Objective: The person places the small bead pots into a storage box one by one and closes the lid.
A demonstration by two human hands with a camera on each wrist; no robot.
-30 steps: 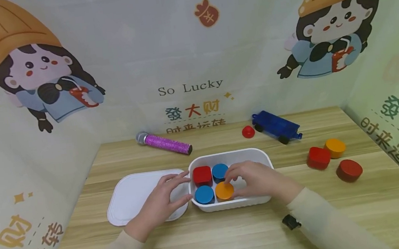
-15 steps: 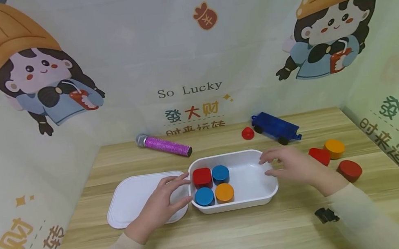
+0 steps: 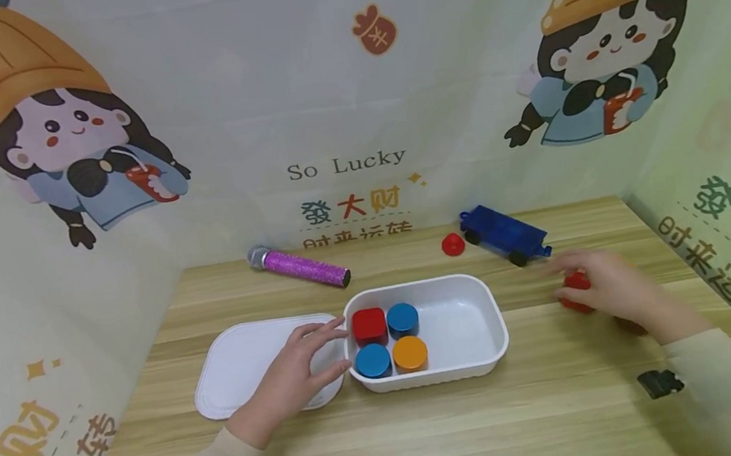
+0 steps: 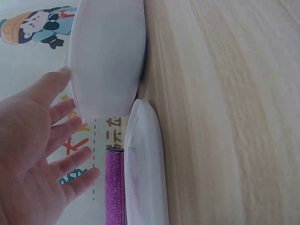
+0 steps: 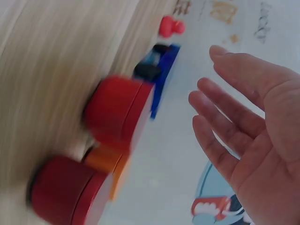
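Note:
A white plastic box (image 3: 460, 322) holds a red tin (image 3: 369, 325), two blue tins (image 3: 403, 318) and an orange tin (image 3: 410, 354) in its left half. My left hand (image 3: 296, 364) rests its fingertips at the box's left end, fingers spread and relaxed. Above the loose tins at the right hovers my right hand (image 3: 606, 291), its fingers apart with nothing between them. Under it in the head view is a red tin (image 3: 576, 282), partly covered. In the right wrist view, an orange tin (image 5: 105, 161) and a dark red round tin (image 5: 65, 192) stand beside that red tin.
A white lid (image 3: 245, 362) lies left of the box, partly behind the left hand. Along the back are a purple glittery microphone (image 3: 298, 266), a small red knob-like piece (image 3: 453, 245) and a blue toy wagon (image 3: 504, 233). A printed cloth (image 3: 225, 123) hangs behind the table.
My right hand has left the orange tin in the box and moved right, over the loose tins. The left hand has stayed at the box's left end.

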